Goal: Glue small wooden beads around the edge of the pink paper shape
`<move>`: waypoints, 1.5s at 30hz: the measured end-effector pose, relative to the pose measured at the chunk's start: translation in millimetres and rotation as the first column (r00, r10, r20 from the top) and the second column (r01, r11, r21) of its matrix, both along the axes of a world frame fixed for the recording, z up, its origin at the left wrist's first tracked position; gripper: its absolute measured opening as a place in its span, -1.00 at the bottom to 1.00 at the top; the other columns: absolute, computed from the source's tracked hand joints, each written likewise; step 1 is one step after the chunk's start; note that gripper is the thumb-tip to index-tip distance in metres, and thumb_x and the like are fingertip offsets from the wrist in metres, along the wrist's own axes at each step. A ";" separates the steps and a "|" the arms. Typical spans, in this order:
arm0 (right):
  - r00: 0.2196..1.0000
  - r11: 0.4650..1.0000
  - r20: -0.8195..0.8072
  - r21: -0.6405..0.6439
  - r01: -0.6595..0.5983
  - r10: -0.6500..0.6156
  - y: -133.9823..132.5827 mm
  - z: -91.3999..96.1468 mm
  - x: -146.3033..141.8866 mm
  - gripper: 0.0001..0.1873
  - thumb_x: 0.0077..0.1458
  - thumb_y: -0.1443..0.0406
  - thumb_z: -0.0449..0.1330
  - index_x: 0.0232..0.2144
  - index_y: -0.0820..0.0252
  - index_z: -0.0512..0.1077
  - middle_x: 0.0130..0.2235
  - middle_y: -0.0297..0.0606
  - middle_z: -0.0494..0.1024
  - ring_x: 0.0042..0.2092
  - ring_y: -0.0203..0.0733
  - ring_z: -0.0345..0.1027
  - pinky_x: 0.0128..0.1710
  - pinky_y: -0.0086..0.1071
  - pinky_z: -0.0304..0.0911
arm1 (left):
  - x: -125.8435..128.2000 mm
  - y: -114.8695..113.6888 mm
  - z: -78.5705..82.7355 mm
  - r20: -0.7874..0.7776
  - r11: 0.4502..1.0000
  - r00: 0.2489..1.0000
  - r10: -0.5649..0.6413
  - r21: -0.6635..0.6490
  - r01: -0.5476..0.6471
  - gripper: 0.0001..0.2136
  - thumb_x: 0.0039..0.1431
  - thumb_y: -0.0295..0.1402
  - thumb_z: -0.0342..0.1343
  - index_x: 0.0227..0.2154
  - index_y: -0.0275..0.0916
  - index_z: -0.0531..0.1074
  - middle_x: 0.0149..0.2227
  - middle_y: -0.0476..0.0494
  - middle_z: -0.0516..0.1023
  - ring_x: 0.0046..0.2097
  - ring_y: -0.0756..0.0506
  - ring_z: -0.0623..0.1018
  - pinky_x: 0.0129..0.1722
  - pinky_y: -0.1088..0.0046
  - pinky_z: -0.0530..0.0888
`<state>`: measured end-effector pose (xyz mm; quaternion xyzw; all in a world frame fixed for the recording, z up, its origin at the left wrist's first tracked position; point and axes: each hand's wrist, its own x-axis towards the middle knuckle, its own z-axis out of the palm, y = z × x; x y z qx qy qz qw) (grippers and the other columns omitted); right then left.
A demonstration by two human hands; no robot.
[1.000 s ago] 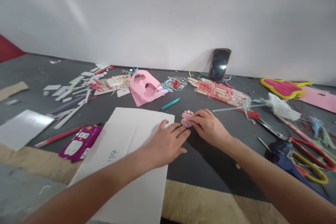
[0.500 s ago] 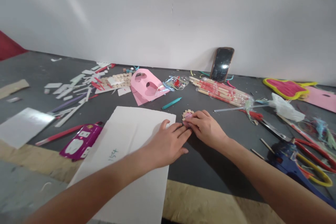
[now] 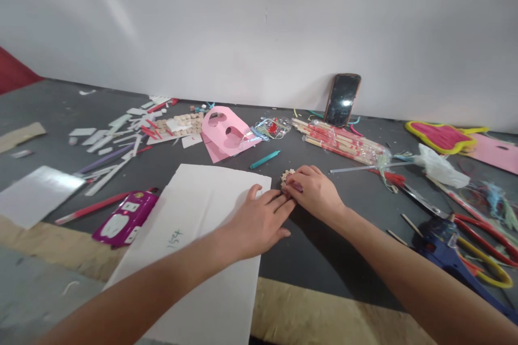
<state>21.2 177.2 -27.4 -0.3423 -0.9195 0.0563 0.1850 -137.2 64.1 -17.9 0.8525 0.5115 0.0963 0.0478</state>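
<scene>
A small round piece [image 3: 287, 177] edged with pale beads or wood slices lies on the dark table, partly covered by fingers. My right hand [image 3: 318, 194] bends over it, its fingers pinched together on a small pink piece [image 3: 297, 186] that shows between them. Beside it, my left hand [image 3: 261, 221] rests flat with its fingers stretched out, its fingertips meeting the right hand's at the round piece's near edge. Under the left hand and forearm lies a white board [image 3: 202, 199] with green handwriting. What the left fingertips touch is hidden.
Beyond the hands lie a teal marker [image 3: 264, 159], a pink cut-out sheet [image 3: 226, 132] and bagged sticks [image 3: 340, 140]. A phone [image 3: 342, 98] leans on the wall. Red scissors [image 3: 429, 205] and a blue glue gun [image 3: 439, 242] are right; a purple case [image 3: 126, 218] is left.
My right hand has shifted slightly, its fingers curling further over the round piece. The pink centre seen before is now mostly covered. My left hand stays in place.
</scene>
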 end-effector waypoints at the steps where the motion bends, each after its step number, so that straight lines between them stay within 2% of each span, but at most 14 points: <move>1: 1.000 1.000 0.004 0.001 0.001 -0.001 0.5 0.1 -1.3 -0.87 0.11 0.24 0.20 -0.40 0.15 0.51 -0.29 -0.19 0.49 -0.25 -0.16 0.32 -0.16 -0.31 0.25 | 0.1 -0.2 0.0 0.003 1.000 1.000 0.002 -0.001 -0.002 -0.56 0.28 -0.17 -0.06 0.15 -0.26 0.18 0.15 -0.29 0.38 0.17 -0.23 0.29 0.11 0.03 0.04; 12: 1.000 1.000 0.016 0.000 -0.019 0.019 -0.8 0.7 -4.5 -0.86 0.14 0.25 0.17 -0.39 0.13 0.51 -0.29 -0.21 0.51 -0.26 -0.17 0.30 -0.18 -0.31 0.24 | 0.0 0.3 2.0 0.011 1.000 1.000 0.005 -0.006 -0.005 -0.57 0.27 -0.18 -0.03 0.13 -0.27 0.20 0.15 -0.29 0.39 0.17 -0.23 0.30 0.10 0.02 0.05; 17: 1.000 1.000 0.000 0.004 -0.029 0.029 1.3 14.2 7.4 -0.82 0.17 0.27 0.12 -0.35 0.15 0.52 -0.28 -0.18 0.51 -0.23 -0.14 0.34 -0.14 -0.27 0.25 | -0.5 0.2 0.5 -0.003 1.000 1.000 0.003 -0.017 -0.003 -0.56 0.27 -0.16 -0.04 0.14 -0.26 0.20 0.17 -0.28 0.37 0.19 -0.22 0.28 0.12 0.03 0.04; 21: 0.999 1.000 -0.033 0.009 -0.012 0.013 -0.3 40.9 37.9 -0.79 0.19 0.28 0.06 -0.31 0.16 0.50 -0.26 -0.17 0.52 -0.21 -0.13 0.39 -0.19 -0.30 0.29 | -1.4 -0.6 -0.4 -0.023 1.000 1.000 0.004 -0.018 -0.005 -0.57 0.29 -0.18 -0.07 0.16 -0.23 0.17 0.18 -0.23 0.35 0.21 -0.20 0.26 0.14 0.04 0.01; 25: 0.995 0.998 -0.085 -0.028 0.053 -0.056 -20.9 71.1 83.2 -0.75 0.21 0.26 0.00 -0.20 0.16 0.46 -0.20 -0.17 0.55 -0.20 -0.17 0.45 -0.21 -0.37 0.31 | -4.1 -5.3 8.9 -0.010 1.000 1.000 -0.002 0.006 0.002 -0.65 0.30 -0.25 -0.08 0.11 -0.18 0.21 0.16 -0.20 0.38 0.17 -0.17 0.32 0.14 0.05 0.01; 26: 0.991 0.992 -0.072 -0.054 0.111 -0.115 -29.3 76.9 95.6 -0.74 0.22 0.26 -0.02 -0.17 0.15 0.44 -0.24 -0.19 0.57 -0.25 -0.20 0.47 -0.26 -0.40 0.31 | -4.7 -7.8 12.8 0.002 1.000 1.000 -0.005 0.009 0.005 -0.68 0.30 -0.28 -0.07 0.08 -0.17 0.24 0.13 -0.19 0.41 0.14 -0.16 0.34 0.13 0.06 0.01; 27: 0.983 0.983 -0.071 -0.074 0.165 -0.170 -38.4 81.2 108.0 -0.73 0.22 0.25 -0.04 -0.17 0.13 0.43 -0.38 -0.25 0.57 -0.40 -0.26 0.46 -0.40 -0.44 0.29 | -4.9 -10.9 16.8 0.016 1.000 1.000 -0.005 0.012 0.005 -0.71 0.29 -0.30 -0.07 0.04 -0.16 0.28 0.10 -0.17 0.44 0.11 -0.15 0.37 0.13 0.06 0.02; 29: 0.960 0.964 -0.102 -0.082 0.254 -0.261 -57.8 85.0 131.7 -0.72 0.22 0.17 -0.05 -0.20 0.08 0.42 -0.57 -0.36 0.49 -0.63 -0.31 0.34 -0.57 -0.46 0.22 | -3.0 -18.8 23.9 0.045 1.000 0.999 0.007 0.023 -0.008 -0.76 0.29 -0.33 -0.06 -0.02 -0.16 0.33 0.02 -0.14 0.49 0.05 -0.13 0.42 0.11 0.09 0.05; 32: 0.917 0.933 -0.175 -0.083 0.350 -0.359 -85.6 79.5 161.3 -0.69 0.20 0.04 -0.05 -0.27 0.00 0.41 -0.60 -0.34 0.50 -0.67 -0.28 0.35 -0.66 -0.46 0.19 | 8.8 -33.8 29.1 0.111 0.996 0.993 0.037 0.082 -0.046 -0.84 0.28 -0.32 -0.04 -0.21 -0.16 0.44 -0.10 -0.11 0.54 -0.05 -0.12 0.47 0.06 0.12 0.13; 35: 0.887 0.921 -0.254 -0.046 0.388 -0.386 -108.4 66.3 182.2 -0.72 0.18 0.01 -0.03 -0.31 -0.09 0.41 -0.51 -0.29 0.60 -0.58 -0.18 0.47 -0.66 -0.44 0.23 | 33.5 -49.0 27.9 0.233 0.982 0.972 0.038 0.171 -0.080 -0.73 0.26 -0.31 0.00 -0.55 -0.23 0.40 -0.23 -0.06 0.57 -0.17 -0.08 0.50 -0.03 0.17 0.21; 37: 0.860 0.900 -0.279 -0.046 0.433 -0.427 -120.8 56.5 192.7 -0.76 0.15 0.01 -0.01 -0.34 -0.14 0.40 -0.50 -0.30 0.61 -0.57 -0.14 0.48 -0.70 -0.41 0.21 | 55.4 -56.9 25.4 0.326 0.975 0.945 0.018 0.205 -0.089 -0.75 0.23 -0.37 0.02 -0.57 -0.25 0.36 -0.30 -0.04 0.56 -0.23 -0.05 0.50 -0.10 0.23 0.26; 41: 0.767 0.814 -0.272 -0.200 0.545 -0.581 -140.6 41.4 210.5 -0.79 0.08 -0.01 0.05 -0.36 -0.18 0.41 -0.64 -0.37 0.53 -0.68 -0.14 0.40 -0.76 -0.41 0.16 | 99.5 -64.1 18.6 0.399 0.975 0.917 -0.007 0.205 -0.082 -0.83 0.19 -0.48 0.02 -0.52 -0.25 0.37 -0.33 -0.05 0.55 -0.22 -0.05 0.50 -0.14 0.25 0.31; 43: 0.706 0.753 -0.264 -0.233 0.615 -0.657 -148.2 37.9 219.5 -0.72 0.05 -0.08 0.05 -0.42 -0.16 0.41 -0.67 -0.38 0.50 -0.70 -0.14 0.37 -0.76 -0.40 0.15 | 114.8 -63.7 14.7 0.407 0.978 0.913 -0.019 0.197 -0.068 -0.84 0.18 -0.50 0.02 -0.50 -0.25 0.38 -0.34 -0.06 0.54 -0.21 -0.06 0.50 -0.15 0.24 0.33; 45: 0.641 0.688 -0.254 -0.214 0.693 -0.724 -154.3 36.7 229.7 -0.60 0.00 -0.18 0.03 -0.54 -0.12 0.38 -0.68 -0.38 0.48 -0.72 -0.14 0.34 -0.77 -0.38 0.11 | 122.9 -61.4 10.8 0.395 0.980 0.919 -0.012 0.186 -0.067 -0.83 0.18 -0.51 0.01 -0.51 -0.23 0.39 -0.32 -0.08 0.55 -0.19 -0.09 0.50 -0.14 0.21 0.34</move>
